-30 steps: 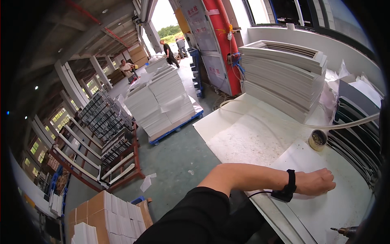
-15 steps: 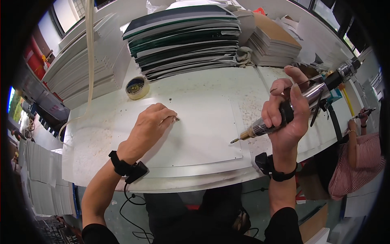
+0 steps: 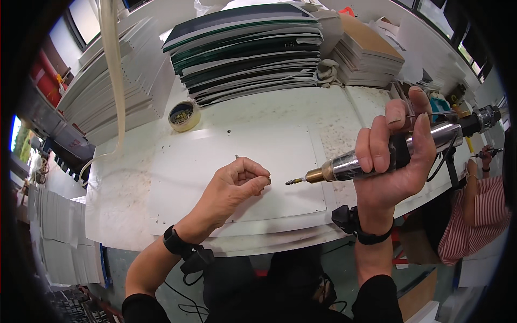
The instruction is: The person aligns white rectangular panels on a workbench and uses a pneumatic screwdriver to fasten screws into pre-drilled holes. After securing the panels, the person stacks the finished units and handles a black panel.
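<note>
- Head view, left hand: the left hand (image 3: 242, 185) is closed in a pinch, thumb against forefinger, on a small piece (image 3: 269, 181) too tiny to identify; a fingertip grip seems chosen to leave its end exposed.
- Right hand: the right hand (image 3: 396, 156) wraps its fingers round a powered driver (image 3: 371, 160), held level above the panel. Its bit (image 3: 293, 182) points left, just short of the pinched piece — a pose that apparently lines the two up.
- White panel (image 3: 291, 202): it lies flat on the bench (image 3: 124, 210) near the person, below both hands, presumably for support. A tiny upright part (image 3: 237, 156) stands beyond the left hand.
- Round tub (image 3: 189, 125): far left of the panel, holding small metal parts — probably set there for easy reach.
- Far side: a dark-green-edged stack (image 3: 247, 56) stands behind the panel, likely to leave the near bench free for handwork.
</note>
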Demonstrator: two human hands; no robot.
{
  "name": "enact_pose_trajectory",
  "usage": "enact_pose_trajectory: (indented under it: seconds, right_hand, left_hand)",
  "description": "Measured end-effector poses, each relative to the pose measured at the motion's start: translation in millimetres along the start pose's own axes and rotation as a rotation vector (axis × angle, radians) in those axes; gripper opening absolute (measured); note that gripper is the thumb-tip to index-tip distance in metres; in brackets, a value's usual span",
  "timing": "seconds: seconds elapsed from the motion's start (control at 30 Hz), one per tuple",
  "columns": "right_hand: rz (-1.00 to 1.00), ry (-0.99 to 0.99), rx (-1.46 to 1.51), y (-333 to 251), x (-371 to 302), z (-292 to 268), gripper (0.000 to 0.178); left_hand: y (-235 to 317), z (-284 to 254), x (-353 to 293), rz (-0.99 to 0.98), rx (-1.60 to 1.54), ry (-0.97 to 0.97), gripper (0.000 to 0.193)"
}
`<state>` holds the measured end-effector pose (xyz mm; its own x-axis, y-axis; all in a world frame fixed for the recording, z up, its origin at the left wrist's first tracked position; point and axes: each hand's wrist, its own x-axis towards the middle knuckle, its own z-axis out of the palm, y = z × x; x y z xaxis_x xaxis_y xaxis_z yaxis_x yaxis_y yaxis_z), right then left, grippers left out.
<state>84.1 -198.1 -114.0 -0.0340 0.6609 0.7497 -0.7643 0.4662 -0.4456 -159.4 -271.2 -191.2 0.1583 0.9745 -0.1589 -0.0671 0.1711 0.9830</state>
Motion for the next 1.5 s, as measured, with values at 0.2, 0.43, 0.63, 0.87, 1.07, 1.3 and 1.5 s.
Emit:
enact_pose_trajectory:
  seconds: [0.2,0.43,0.63,0.87,1.07,1.3,1.5]
  right_hand:
    - [0.030,0.058,0.070,8.0,-2.5,1.2,0.037]
    - [0.031,0.052,0.043,13.7,-1.8,1.2,0.038]
    - [0.033,0.059,0.046,14.3,-2.7,1.2,0.037]
    - [0.013,0.026,0.042,14.1,-3.1,-0.9,0.037]
    - [0.027,-0.009,0.061,14.2,-2.4,-4.6,0.037]
    - [0.069,-0.047,0.041,9.8,14.7,-8.1,0.039]
    - [0.153,-0.078,-0.075,18.4,42.4,-5.0,0.039]
  left_hand:
    - [-9.0,6.5,1.6,-0.088,-0.290,-0.057,0.013]
    - [-12.7,9.7,0.9,-0.050,-0.361,-0.115,0.012]
    - [-10.9,11.7,1.2,-0.054,-0.350,-0.118,0.015]
    - [-12.0,11.6,0.0,-0.050,-0.374,-0.138,0.020]
    - [-9.6,13.5,1.2,-0.039,-0.376,-0.150,0.020]
    - [-5.9,17.6,12.0,-0.020,-0.399,-0.206,0.018]
    - [19.7,17.4,38.3,-0.009,-0.062,-0.107,0.021]
